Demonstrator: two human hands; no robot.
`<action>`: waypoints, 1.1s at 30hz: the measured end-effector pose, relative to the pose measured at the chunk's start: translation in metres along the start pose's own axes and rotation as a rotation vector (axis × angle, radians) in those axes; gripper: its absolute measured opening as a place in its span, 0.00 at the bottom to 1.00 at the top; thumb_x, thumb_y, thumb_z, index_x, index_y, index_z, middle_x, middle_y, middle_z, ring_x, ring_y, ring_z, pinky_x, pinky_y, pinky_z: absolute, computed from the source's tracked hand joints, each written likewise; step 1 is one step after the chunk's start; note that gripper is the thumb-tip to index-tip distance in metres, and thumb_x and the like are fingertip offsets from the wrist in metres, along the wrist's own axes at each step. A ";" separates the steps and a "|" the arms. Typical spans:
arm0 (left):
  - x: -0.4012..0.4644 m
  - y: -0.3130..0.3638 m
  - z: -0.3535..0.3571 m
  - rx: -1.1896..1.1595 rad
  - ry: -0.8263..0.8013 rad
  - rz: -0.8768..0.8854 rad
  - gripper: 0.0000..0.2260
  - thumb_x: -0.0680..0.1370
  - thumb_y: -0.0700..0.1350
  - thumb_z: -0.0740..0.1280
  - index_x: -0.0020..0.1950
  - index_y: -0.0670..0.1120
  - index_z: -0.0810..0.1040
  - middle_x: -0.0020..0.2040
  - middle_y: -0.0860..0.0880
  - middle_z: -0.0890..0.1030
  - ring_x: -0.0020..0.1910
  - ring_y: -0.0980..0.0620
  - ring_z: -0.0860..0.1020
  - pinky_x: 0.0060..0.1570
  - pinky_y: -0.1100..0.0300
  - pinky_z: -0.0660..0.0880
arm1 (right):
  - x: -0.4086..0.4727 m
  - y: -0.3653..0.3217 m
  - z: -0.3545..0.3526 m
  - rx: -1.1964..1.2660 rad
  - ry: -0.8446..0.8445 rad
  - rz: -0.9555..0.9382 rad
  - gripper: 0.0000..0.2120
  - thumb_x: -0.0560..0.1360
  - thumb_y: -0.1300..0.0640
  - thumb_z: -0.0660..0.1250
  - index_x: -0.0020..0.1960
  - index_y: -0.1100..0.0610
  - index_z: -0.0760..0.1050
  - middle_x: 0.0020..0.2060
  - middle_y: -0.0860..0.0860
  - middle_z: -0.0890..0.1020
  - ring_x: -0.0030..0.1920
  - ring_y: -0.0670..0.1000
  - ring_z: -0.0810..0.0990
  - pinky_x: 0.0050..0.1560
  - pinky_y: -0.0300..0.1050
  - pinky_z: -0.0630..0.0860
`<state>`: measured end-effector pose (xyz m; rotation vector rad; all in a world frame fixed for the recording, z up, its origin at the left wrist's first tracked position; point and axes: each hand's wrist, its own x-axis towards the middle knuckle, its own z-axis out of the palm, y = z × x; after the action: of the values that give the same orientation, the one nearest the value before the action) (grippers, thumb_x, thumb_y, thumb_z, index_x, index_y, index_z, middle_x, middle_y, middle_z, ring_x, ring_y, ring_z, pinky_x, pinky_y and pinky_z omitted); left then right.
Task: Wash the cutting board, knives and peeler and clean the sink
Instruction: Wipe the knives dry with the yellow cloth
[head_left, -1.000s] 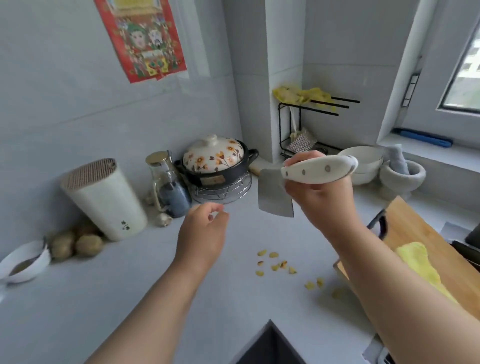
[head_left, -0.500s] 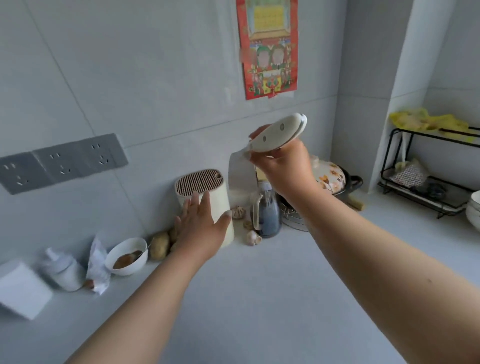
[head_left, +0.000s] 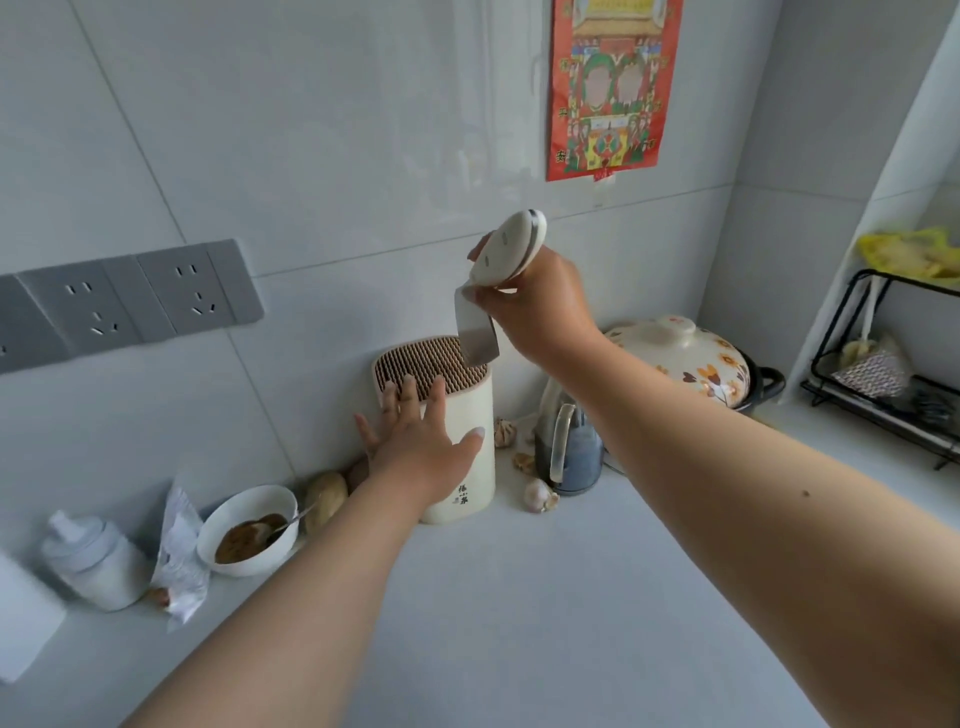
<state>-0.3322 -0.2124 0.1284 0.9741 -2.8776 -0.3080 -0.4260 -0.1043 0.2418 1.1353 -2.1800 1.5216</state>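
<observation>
Down comes the blade since half a second back, its tip now meeting the slotted top of the knife block (head_left: 457, 441), which the left hand (head_left: 421, 441) braces with flat, spread fingers so it won't tip. Right hand (head_left: 540, 306) grips the knife (head_left: 493, 291) by its white handle, blade pointing down to slot in.

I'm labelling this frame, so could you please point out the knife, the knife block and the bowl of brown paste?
knife (head_left: 476, 338): head view, on the flat of the blade.
knife block (head_left: 470, 467): head view, on its cream side wall.
bowl of brown paste (head_left: 244, 506): head view, on the white inner wall.
</observation>
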 end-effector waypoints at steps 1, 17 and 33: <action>0.000 0.000 0.002 0.003 0.016 0.002 0.36 0.77 0.67 0.51 0.79 0.55 0.41 0.79 0.47 0.39 0.77 0.47 0.35 0.70 0.38 0.33 | 0.001 0.002 0.003 -0.014 -0.012 -0.001 0.13 0.70 0.58 0.74 0.54 0.55 0.79 0.44 0.48 0.81 0.45 0.50 0.81 0.50 0.48 0.78; 0.001 -0.006 0.022 -0.016 0.175 0.070 0.39 0.75 0.66 0.56 0.78 0.55 0.39 0.79 0.47 0.39 0.77 0.47 0.34 0.71 0.38 0.35 | 0.047 0.023 0.037 -0.167 -0.266 0.090 0.17 0.72 0.53 0.72 0.57 0.58 0.74 0.43 0.47 0.77 0.45 0.50 0.75 0.44 0.41 0.69; 0.003 -0.009 0.032 -0.001 0.242 0.090 0.42 0.73 0.65 0.60 0.78 0.56 0.40 0.79 0.47 0.40 0.76 0.46 0.34 0.72 0.37 0.36 | 0.042 0.070 0.078 -0.273 -0.411 0.251 0.17 0.72 0.47 0.72 0.55 0.54 0.73 0.42 0.48 0.77 0.45 0.52 0.77 0.43 0.44 0.72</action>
<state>-0.3339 -0.2154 0.0953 0.8166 -2.6902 -0.1713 -0.4867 -0.1809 0.1859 1.2002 -2.7918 1.0928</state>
